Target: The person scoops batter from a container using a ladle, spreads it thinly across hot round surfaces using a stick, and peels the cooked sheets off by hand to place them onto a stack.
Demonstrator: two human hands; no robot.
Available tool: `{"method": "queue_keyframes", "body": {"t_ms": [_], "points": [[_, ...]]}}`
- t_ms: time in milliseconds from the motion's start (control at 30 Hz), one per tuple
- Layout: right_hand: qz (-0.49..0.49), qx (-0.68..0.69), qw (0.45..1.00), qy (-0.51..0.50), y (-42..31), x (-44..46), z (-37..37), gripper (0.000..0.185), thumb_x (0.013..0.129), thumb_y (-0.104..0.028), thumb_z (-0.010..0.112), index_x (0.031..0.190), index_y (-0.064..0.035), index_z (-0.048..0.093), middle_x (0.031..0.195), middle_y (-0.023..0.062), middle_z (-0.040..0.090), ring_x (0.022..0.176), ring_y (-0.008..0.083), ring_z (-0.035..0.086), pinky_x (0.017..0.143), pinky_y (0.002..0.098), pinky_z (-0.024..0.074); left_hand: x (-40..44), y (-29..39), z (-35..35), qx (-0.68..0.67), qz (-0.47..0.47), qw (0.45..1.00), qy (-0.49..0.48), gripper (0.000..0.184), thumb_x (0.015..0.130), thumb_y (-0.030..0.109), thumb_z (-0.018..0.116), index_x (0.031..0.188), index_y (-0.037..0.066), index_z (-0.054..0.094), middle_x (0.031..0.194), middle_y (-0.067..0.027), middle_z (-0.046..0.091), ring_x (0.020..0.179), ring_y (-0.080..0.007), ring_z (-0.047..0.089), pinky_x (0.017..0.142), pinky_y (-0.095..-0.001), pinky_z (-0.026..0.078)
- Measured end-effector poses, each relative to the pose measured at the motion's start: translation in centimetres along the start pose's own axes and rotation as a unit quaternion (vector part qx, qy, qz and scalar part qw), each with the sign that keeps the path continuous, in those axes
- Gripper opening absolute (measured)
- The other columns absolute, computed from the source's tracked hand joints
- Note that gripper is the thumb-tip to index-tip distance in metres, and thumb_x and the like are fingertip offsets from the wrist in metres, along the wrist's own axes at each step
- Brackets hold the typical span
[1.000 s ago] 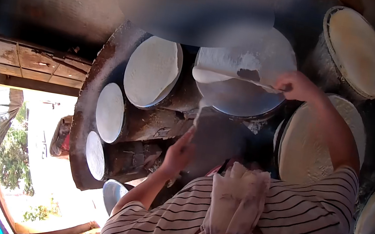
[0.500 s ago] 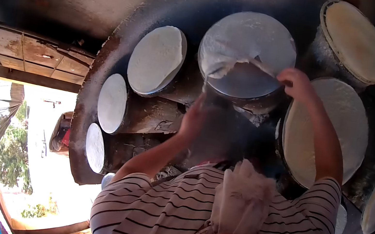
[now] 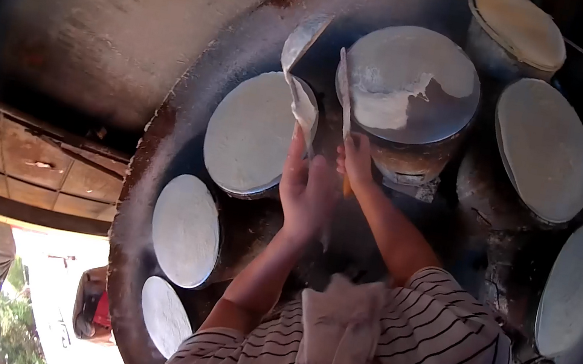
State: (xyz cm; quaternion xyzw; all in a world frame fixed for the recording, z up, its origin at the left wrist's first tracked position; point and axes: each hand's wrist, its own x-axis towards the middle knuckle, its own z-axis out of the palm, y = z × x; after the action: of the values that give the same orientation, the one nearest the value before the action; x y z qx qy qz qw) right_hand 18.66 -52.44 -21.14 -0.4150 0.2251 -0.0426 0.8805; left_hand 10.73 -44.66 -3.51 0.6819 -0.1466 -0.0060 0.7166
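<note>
My left hand point(image 3: 302, 195) is closed round the handle of a long ladle point(image 3: 303, 43) coated with white batter. Its bowl is raised beyond a round, white-coated plate on the left. My right hand point(image 3: 357, 163) grips a narrow flat spatula point(image 3: 345, 91), which points upward, with a bit of orange handle below the fist. Just beyond the spatula is a round metal plate point(image 3: 446, 123) on a drum-like base. White batter point(image 3: 387, 109) covers its left and far side, leaving a ragged grey patch at the right. The spatula overlaps the plate's left edge in view; contact is unclear.
Around me stand several more round plates with pale layers, including one at left point(image 3: 253, 134), one at right point(image 3: 544, 153) and one at far right point(image 3: 573, 291). A curved, rusty-edged surface point(image 3: 164, 116) borders the left side. A bright opening is at lower left.
The ladle has come away from the middle plate and up to the left. The spatula has swung upright as my right hand moved left and down. The whole view has shifted.
</note>
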Motion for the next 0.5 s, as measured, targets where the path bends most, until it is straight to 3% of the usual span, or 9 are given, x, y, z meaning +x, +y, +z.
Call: {"method": "queue_keyframes", "body": {"t_ms": [33, 67, 200, 233, 367, 500], "points": [[0.019, 0.033, 0.999, 0.013, 0.3, -1.3, 0.1, 0.019, 0.096, -0.019, 0.046, 0.113, -0.0136, 0.039, 0.069, 0.0021, 0.044, 0.043, 0.0081, 0.036, 0.038, 0.0242, 0.0293, -0.2, 0.4, -1.1, -0.026, 0.004, 1.000, -0.004, 0.054, 0.098, 0.011, 0.039, 0.147, 0.015, 0.016, 0.061, 0.0014, 0.040, 0.040, -0.0038, 0.032, 0.033, -0.0197, 0.029], [-0.019, 0.046, 0.998, 0.023, 1.1, -3.4, -0.4, 0.020, 0.096, -0.018, 0.046, 0.115, -0.0155, 0.039, 0.069, 0.0019, 0.043, 0.042, 0.0074, 0.033, 0.038, 0.0237, 0.0276, -1.8, 1.1, -2.6, -0.043, -0.011, 0.999, -0.001, 0.054, 0.098, 0.012, 0.039, 0.147, 0.015, 0.016, 0.062, 0.0015, 0.040, 0.040, -0.0037, 0.032, 0.033, -0.0197, 0.029], [-0.014, 0.054, 0.991, 0.122, -1.0, -11.5, -3.1, 0.033, 0.096, -0.017, 0.047, 0.128, -0.0175, 0.040, 0.067, 0.0004, 0.043, 0.042, 0.0064, 0.032, 0.037, 0.0242, 0.0273, -2.6, 3.4, -5.2, -0.102, -0.019, 0.994, -0.031, 0.056, 0.097, 0.007, 0.038, 0.147, 0.015, 0.015, 0.055, 0.0064, 0.038, 0.043, -0.0013, 0.032, 0.038, -0.0176, 0.028], [-0.019, 0.052, 0.989, 0.137, -1.0, -12.4, -3.6, 0.035, 0.096, -0.017, 0.047, 0.130, -0.0174, 0.041, 0.067, -0.0001, 0.043, 0.042, 0.0063, 0.032, 0.037, 0.0243, 0.0274, -2.5, 2.8, -5.5, -0.100, 0.002, 0.994, -0.054, 0.054, 0.098, 0.009, 0.036, 0.147, 0.015, 0.013, 0.063, 0.0014, 0.039, 0.041, -0.0037, 0.030, 0.033, -0.0197, 0.029], [-0.124, 0.017, 0.975, 0.182, -2.8, -11.1, -5.8, 0.035, 0.096, -0.017, 0.047, 0.131, -0.0158, 0.045, 0.067, -0.0017, 0.042, 0.044, 0.0063, 0.032, 0.038, 0.0242, 0.0281, -2.9, 1.7, -6.4, -0.098, 0.015, 0.993, -0.070, 0.055, 0.097, 0.007, 0.035, 0.147, 0.014, 0.012, 0.060, 0.0003, 0.039, 0.039, -0.0042, 0.030, 0.033, -0.0207, 0.029], [-0.167, 0.084, 0.962, 0.199, -3.4, -8.1, -5.1, 0.031, 0.096, -0.018, 0.047, 0.127, -0.0154, 0.051, 0.063, -0.0018, 0.044, 0.041, 0.0073, 0.034, 0.036, 0.0238, 0.0268, -3.8, 1.6, -7.3, -0.069, 0.000, 0.996, -0.058, 0.056, 0.097, 0.005, 0.034, 0.147, 0.013, 0.011, 0.060, 0.0004, 0.038, 0.039, -0.0046, 0.031, 0.033, -0.0207, 0.030]]}}
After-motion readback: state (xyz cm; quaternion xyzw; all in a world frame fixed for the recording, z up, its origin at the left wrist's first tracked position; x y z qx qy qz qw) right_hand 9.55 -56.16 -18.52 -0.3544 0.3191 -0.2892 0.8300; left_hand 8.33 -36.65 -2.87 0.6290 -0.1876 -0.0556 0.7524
